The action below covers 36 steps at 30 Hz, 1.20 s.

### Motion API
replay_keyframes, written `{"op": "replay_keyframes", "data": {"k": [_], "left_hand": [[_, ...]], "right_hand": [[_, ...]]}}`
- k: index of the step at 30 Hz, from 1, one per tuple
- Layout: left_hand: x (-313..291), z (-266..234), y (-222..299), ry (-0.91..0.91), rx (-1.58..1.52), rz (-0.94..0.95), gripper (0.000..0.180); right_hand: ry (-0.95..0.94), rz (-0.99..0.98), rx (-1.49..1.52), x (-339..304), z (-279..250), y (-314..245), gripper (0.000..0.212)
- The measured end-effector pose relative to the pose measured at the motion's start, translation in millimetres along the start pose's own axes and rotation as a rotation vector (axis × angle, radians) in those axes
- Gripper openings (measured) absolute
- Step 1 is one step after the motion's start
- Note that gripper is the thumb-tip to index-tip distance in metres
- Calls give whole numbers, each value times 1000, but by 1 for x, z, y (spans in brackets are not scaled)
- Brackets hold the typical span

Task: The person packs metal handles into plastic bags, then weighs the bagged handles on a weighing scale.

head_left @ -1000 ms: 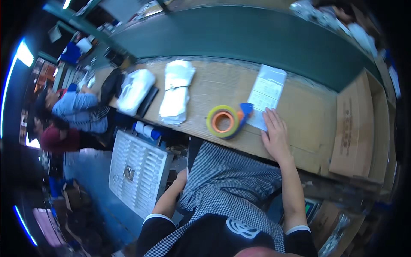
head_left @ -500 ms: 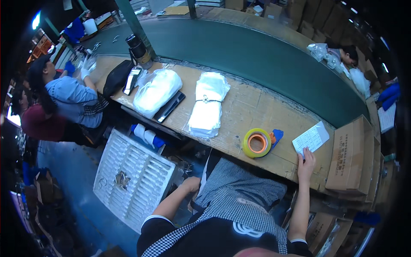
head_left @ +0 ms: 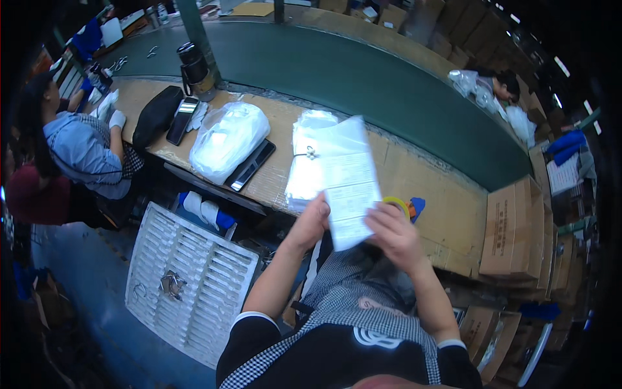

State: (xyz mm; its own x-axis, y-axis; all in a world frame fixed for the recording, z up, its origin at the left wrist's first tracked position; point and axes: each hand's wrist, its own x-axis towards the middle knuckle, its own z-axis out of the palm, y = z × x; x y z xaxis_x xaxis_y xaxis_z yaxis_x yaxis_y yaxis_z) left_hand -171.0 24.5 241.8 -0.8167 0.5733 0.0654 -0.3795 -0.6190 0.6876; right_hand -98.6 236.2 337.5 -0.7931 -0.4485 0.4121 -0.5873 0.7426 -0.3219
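A printed white sheet of paper (head_left: 350,194) is held up in front of me above the table's near edge. My left hand (head_left: 312,223) is closed on its left edge, near the bottom. On the opposite edge, my right hand (head_left: 396,238) grips the paper with its fingers over the front. Behind the sheet lies a banded stack of clear plastic bags (head_left: 303,178), partly covered by it. A yellow-green tape roll (head_left: 396,203) shows only in part behind my right hand, with a small blue and orange thing (head_left: 416,206) beside it.
Left along the table (head_left: 447,194) are a white plastic bag (head_left: 230,139), two phones, a black pouch (head_left: 157,115) and a dark bottle (head_left: 194,68). Cardboard boxes (head_left: 508,230) stand right. A white slatted crate (head_left: 194,279) sits lower left. Beyond runs a green conveyor belt (head_left: 350,78); co-workers are nearby.
The paper has come off the right side of the table to in front of me, in my right hand. My left hand has risen from beside my lap and taken hold of it.
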Motion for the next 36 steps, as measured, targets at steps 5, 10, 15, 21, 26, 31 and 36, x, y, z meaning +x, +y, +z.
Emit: {"op": "replay_keyframes", "data": {"k": [5,10,15,21,26,31,36], "left_hand": [[8,-19,29,498,401,191,31],[32,-115,83,530,1023,271,52],[55,-146,59,493,871,-9,48],[81,-89,3,343,859,-93,49],[78,-111,28,554,1125,166,73],[89,-61,53,717,1576,190,89],[87,-111,25,495,2232,293,46]], "right_hand": [[-66,13,130,10,13,1,36],[233,521,77,-46,1,42,29],[177,1167,36,-72,1,60,43],[73,1168,130,-80,39,100,64],[141,1030,147,-86,26,118,45],[222,953,277,-57,-26,114,38],[228,669,668,27,-7,85,40]]}}
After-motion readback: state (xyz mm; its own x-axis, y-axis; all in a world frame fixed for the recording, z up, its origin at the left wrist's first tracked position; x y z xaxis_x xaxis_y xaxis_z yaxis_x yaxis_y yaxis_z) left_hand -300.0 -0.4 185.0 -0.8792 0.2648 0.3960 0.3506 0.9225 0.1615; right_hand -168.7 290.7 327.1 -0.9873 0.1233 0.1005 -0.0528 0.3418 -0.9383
